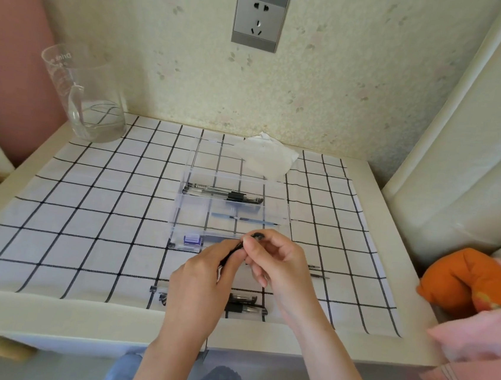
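Observation:
Both hands meet over the front middle of the checked tablecloth. My left hand grips the lower part of a black pen, and my right hand pinches its upper end near the cap. Just behind them stands a clear plastic organiser box with black pens in its back compartment, a thin blue pen in the middle one and a small purple item at the front. More black pens lie on the cloth under my wrists. Two thin refills lie to the right.
A glass jug with a little water stands at the back left corner. A crumpled white tissue lies behind the box. An orange cushion and pink fabric press against the table's right edge. A wall socket is above.

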A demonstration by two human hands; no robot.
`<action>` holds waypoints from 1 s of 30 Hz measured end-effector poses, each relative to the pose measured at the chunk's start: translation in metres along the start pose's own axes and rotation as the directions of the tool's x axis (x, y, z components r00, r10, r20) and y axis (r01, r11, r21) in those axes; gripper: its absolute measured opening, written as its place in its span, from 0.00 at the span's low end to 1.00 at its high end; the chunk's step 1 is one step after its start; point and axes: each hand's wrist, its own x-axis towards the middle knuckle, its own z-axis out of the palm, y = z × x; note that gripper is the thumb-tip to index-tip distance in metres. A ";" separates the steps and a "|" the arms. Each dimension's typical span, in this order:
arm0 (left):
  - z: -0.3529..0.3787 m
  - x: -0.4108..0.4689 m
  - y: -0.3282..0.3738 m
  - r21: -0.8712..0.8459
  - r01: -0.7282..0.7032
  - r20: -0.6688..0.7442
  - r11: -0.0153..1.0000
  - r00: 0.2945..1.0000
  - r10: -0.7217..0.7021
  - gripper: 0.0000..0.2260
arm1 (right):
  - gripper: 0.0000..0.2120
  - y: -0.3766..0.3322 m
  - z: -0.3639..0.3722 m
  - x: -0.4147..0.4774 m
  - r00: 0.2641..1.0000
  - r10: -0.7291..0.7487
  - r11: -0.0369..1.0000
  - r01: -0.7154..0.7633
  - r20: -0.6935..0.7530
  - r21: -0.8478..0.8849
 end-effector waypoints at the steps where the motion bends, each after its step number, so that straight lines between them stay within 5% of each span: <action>1: -0.001 0.000 0.000 -0.006 0.010 0.012 1.000 1.000 -0.010 0.09 | 0.05 0.001 0.000 0.000 1.000 0.003 1.000 -0.003 0.004 0.000; 13: -0.002 0.000 0.002 0.032 0.040 0.032 0.999 0.999 -0.041 0.08 | 0.03 0.001 -0.005 0.000 0.998 0.040 0.999 -0.040 0.045 -0.013; 25: -0.001 0.001 -0.005 0.016 0.005 0.048 1.000 0.999 -0.006 0.11 | 0.02 -0.011 -0.007 0.001 0.992 -0.064 0.955 0.093 0.113 -0.282; 30: -0.002 -0.001 -0.005 0.005 0.015 0.078 1.000 0.997 -0.015 0.13 | 0.05 -0.006 -0.012 0.000 1.000 -0.003 0.995 0.001 -0.022 -0.101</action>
